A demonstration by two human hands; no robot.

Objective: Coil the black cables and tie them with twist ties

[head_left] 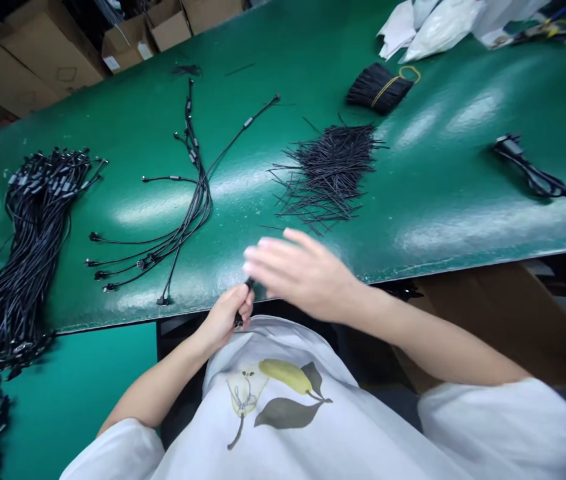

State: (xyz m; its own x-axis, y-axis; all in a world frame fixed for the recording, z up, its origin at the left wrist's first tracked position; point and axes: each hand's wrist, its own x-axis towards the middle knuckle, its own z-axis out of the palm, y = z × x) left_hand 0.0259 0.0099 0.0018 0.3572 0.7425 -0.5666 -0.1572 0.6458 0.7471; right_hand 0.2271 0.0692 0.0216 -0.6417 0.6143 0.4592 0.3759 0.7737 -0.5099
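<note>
Close to my body, at the front edge of the bench, my left hand (230, 312) is closed around a black cable (239, 320); only short bits of it show above and below the fingers. Just to the right and slightly above, my right hand (307, 273) has its fingers stretched out, a little blurred, with the fingertips near the top of the held cable. Beyond the hands lies a loose pile of thin black ties (335, 167). Several black cables with connectors (197, 200) are spread on the bench to the left.
A thick bundle of black cables (37, 213) hangs over the left edge of the green bench (273, 40). A banded bunch of black ties (380, 88) lies at the back, white bags (440, 30) behind it. One coiled cable (533, 167) lies right. Cardboard boxes (53, 53) stand back left.
</note>
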